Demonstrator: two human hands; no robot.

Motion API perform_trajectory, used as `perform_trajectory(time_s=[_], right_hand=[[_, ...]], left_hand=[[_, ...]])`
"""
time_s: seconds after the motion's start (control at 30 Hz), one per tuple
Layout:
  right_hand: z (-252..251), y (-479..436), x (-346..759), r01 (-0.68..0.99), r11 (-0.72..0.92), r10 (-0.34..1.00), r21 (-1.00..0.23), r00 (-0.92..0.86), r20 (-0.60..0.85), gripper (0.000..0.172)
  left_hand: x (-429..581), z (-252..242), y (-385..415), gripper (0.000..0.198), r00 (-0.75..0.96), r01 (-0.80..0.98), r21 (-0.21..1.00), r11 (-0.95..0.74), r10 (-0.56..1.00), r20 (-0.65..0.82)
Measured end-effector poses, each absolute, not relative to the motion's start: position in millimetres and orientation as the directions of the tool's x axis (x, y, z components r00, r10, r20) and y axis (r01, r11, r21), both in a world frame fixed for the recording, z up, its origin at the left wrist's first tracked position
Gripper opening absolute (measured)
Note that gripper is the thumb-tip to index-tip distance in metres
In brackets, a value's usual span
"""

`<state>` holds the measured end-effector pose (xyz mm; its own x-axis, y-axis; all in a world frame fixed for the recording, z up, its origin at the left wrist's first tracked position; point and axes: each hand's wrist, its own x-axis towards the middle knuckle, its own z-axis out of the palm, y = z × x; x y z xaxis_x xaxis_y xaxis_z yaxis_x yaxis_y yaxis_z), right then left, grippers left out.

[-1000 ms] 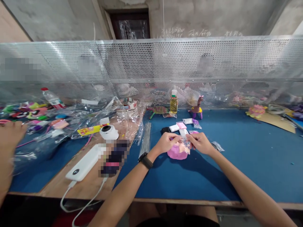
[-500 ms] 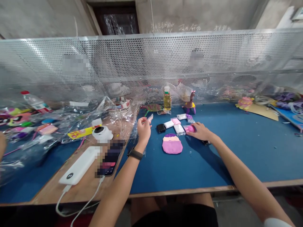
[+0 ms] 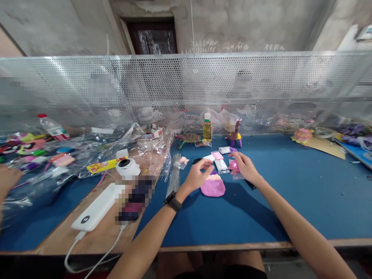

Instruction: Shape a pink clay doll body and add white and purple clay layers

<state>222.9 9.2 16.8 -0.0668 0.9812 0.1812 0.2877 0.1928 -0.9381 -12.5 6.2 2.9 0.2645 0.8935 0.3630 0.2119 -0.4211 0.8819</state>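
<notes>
My right hand (image 3: 243,167) pinches a small clear packet of bright pink clay (image 3: 234,166) above the blue table. My left hand (image 3: 199,175) has its fingers curved apart, with nothing between them, just left of that packet and partly over the flat clay piece. This rounded piece (image 3: 213,188) is mostly lilac, with a peach band and dark purple at its top. Behind the hands lie white packets (image 3: 221,166), a light pink packet (image 3: 217,155) and a white and purple packet (image 3: 226,150). A small bag with peach clay (image 3: 183,160) rests on thin wires (image 3: 173,178).
An oil bottle (image 3: 207,130) stands between a green clay animal (image 3: 188,138) and a brown and purple figure (image 3: 235,135). To the left are a power bank (image 3: 97,207), a phone, a white camera (image 3: 128,168) and plastic bags. Another person's hand (image 3: 8,180) shows at far left.
My left hand has let go of the small peach clay bag, now on the wires, and moved right toward the pink packet. My right hand has lifted the pink packet. The view has tilted slightly up.
</notes>
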Motion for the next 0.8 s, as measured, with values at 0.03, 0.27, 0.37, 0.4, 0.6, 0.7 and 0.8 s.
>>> perform_trajectory(time_s=[0.03, 0.27, 0.37, 0.4, 0.6, 0.7, 0.8], right_hand=[[16.5, 5.2, 214.3, 0.212, 0.187, 0.982, -0.959, -0.064, 0.178, 0.055], [6.0, -12.7, 179.6, 0.012, 0.285, 0.957, -0.958, 0.042, 0.285, 0.048], [4.8, -10.8, 183.7, 0.091, 0.342, 0.934, -0.935, 0.077, 0.349, 0.043], [4.6, -9.6, 186.4, 0.154, 0.369, 0.923, -0.917, 0.061, 0.381, 0.041], [2.7, -11.7, 191.7, 0.283, 0.333, 0.94, -0.9, -0.18, 0.291, 0.037], [3.7, -17.8, 186.1, 0.288, 0.351, 0.931, -0.891, -0.208, 0.3, 0.036], [6.2, -21.8, 182.5, 0.284, 0.361, 0.93, -0.888, -0.177, 0.322, 0.035]], left_hand=[[-6.3, 3.1, -0.3, 0.029, 0.326, 0.186, 0.892, -0.412, 0.882, 0.339], [20.7, -7.1, -25.1, 0.042, 0.542, 0.138, 0.951, -0.277, 0.825, 0.161], [20.6, -4.1, -25.0, 0.043, 0.502, 0.131, 0.956, -0.261, 0.849, 0.163], [19.3, -1.9, -24.1, 0.045, 0.46, 0.118, 0.957, -0.265, 0.868, 0.184], [6.1, 11.4, -14.7, 0.048, 0.202, 0.039, 0.959, -0.279, 0.942, 0.266], [2.4, 14.2, -10.9, 0.052, 0.209, -0.037, 0.98, -0.194, 0.958, 0.197], [1.8, 14.9, -9.3, 0.051, 0.239, -0.096, 0.983, -0.157, 0.955, 0.176]])
